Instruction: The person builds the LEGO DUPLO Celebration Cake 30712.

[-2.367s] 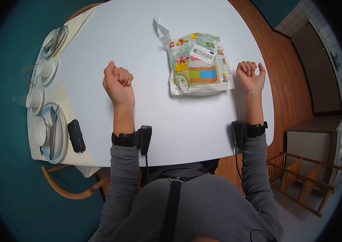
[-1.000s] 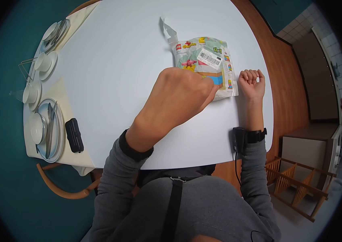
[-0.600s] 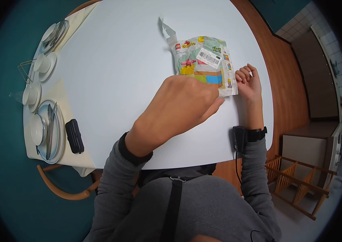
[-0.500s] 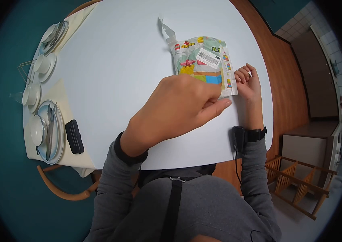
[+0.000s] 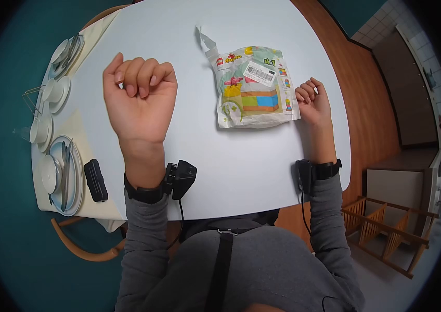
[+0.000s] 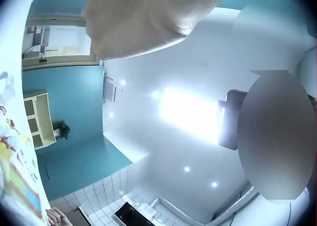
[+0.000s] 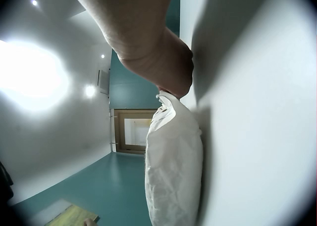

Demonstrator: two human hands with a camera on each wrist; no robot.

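Observation:
A white printed bag of toy bricks (image 5: 251,86) lies on the white table (image 5: 205,151). Left of it, my left hand (image 5: 140,104) is raised palm up with fingers loosely curled, holding nothing. My right hand (image 5: 316,106) lies beside the bag's right edge, palm up, fingers loosely bent near that edge. In the right wrist view the right hand (image 7: 171,67) meets the corner of the bag (image 7: 173,171), its fingertips hidden. The left wrist view shows part of the left hand (image 6: 148,20) and the bag (image 6: 20,181) at the far left.
Along the table's left side stand plates (image 5: 78,179) with cutlery, cups (image 5: 53,91) and a wire rack, on a cream cloth. A black case (image 5: 95,180) lies near them. A wooden rack (image 5: 387,229) stands on the floor at right.
My left hand has moved left from in front of the bag and turned from back up to palm up. My right hand remains by the bag's right edge.

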